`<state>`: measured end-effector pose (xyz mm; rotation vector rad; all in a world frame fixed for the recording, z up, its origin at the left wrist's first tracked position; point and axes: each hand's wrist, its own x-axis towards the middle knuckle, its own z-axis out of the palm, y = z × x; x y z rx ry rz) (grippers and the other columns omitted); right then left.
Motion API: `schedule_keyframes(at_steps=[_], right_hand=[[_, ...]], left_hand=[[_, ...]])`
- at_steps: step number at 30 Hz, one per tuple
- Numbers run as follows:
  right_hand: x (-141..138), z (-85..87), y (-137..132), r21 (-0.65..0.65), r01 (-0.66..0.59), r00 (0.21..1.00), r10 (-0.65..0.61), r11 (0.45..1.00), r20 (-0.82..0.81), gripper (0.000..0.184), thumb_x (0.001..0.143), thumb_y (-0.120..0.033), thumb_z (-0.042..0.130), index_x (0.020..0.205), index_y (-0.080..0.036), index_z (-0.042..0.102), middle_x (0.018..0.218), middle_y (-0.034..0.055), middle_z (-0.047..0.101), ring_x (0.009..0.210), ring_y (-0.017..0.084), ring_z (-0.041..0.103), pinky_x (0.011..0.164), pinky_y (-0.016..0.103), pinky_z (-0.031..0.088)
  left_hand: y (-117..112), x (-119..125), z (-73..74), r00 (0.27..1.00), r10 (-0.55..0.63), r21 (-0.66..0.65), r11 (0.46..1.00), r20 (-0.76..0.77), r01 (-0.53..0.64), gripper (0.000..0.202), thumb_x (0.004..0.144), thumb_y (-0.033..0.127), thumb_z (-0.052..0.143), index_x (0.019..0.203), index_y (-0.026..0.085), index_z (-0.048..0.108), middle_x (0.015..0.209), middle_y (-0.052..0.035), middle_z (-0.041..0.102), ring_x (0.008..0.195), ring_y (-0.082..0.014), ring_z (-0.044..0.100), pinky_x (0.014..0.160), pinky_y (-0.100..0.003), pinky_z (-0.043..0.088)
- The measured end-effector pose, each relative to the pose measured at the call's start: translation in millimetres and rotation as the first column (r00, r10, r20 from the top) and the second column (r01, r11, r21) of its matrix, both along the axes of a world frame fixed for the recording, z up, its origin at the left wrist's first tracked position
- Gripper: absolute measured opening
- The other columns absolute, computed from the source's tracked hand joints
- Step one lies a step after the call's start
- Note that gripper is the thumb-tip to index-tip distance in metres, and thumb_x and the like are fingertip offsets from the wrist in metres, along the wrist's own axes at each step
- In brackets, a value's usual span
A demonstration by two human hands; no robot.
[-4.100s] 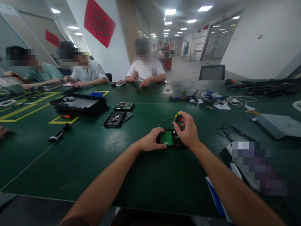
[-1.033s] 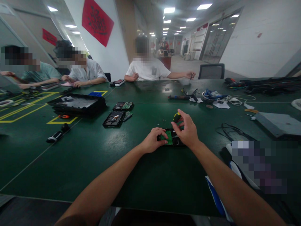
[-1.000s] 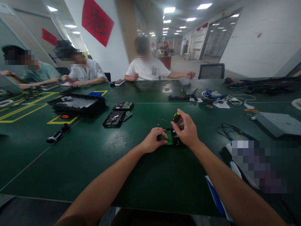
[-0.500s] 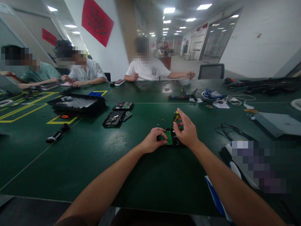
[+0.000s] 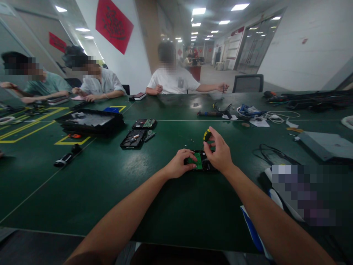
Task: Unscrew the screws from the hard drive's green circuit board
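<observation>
A black hard drive [image 5: 203,165] with a green circuit board on top lies on the green table [image 5: 116,184] in front of me. My left hand [image 5: 179,164] grips its left edge, fingers curled over the board. My right hand [image 5: 220,152] is closed round a screwdriver with a yellow and black handle [image 5: 206,135], held upright with its tip down on the drive. A few tiny screws [image 5: 192,140] lie just beyond the drive.
Two more opened drives [image 5: 135,139] and a black tray [image 5: 89,121] lie to the left. Tools and cables [image 5: 248,113] sit at the far right, a grey panel [image 5: 325,144] nearer. Three people sit at the far side, one reaching an arm [image 5: 212,87] out.
The screwdriver handle has shifted slightly in my right hand's fingers. My left hand stays on the drive. Since the oldest frame, the person opposite has stretched an arm out to the right.
</observation>
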<state>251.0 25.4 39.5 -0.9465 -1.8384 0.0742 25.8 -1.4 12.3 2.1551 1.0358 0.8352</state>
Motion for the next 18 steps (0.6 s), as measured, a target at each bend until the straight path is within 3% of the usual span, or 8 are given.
schedule_keyframes(at_steps=[8,13,18], right_hand=[[0.3,-4.7,3.1,0.002,-0.029,0.999,0.029,1.0,-0.032,0.067,0.096,-0.026,0.061,0.156,-0.031,0.033,0.135,0.0121,0.06,0.101,0.026,0.07,0.075,0.043,0.068],[0.6,-5.4,3.6,0.039,0.005,1.0,-0.003,0.999,-0.031,0.065,0.093,-0.028,0.066,0.151,-0.03,0.039,0.132,0.0132,0.056,0.092,0.025,0.068,0.066,0.041,0.067],[0.5,-6.8,4.0,0.047,-0.018,0.998,0.021,0.999,-0.056,0.064,0.093,-0.025,0.064,0.15,-0.027,0.037,0.138,0.015,0.054,0.101,0.026,0.069,0.072,0.041,0.068]], left_hand=[[1.2,-0.4,-2.5,1.0,-0.008,0.016,1.0,0.011,0.008,0.022,0.085,0.023,0.08,0.106,0.024,0.073,0.133,-0.008,0.06,0.133,-0.0276,0.051,0.117,-0.051,0.036],[1.1,-0.3,-3.0,1.0,-0.005,0.018,1.0,0.015,0.004,0.022,0.086,0.023,0.079,0.107,0.024,0.073,0.133,-0.0083,0.06,0.133,-0.0267,0.051,0.117,-0.05,0.036],[1.9,-0.7,-4.0,1.0,-0.008,0.014,1.0,0.011,0.008,0.022,0.085,0.024,0.08,0.106,0.024,0.073,0.134,-0.0078,0.059,0.133,-0.0268,0.05,0.117,-0.05,0.035]])
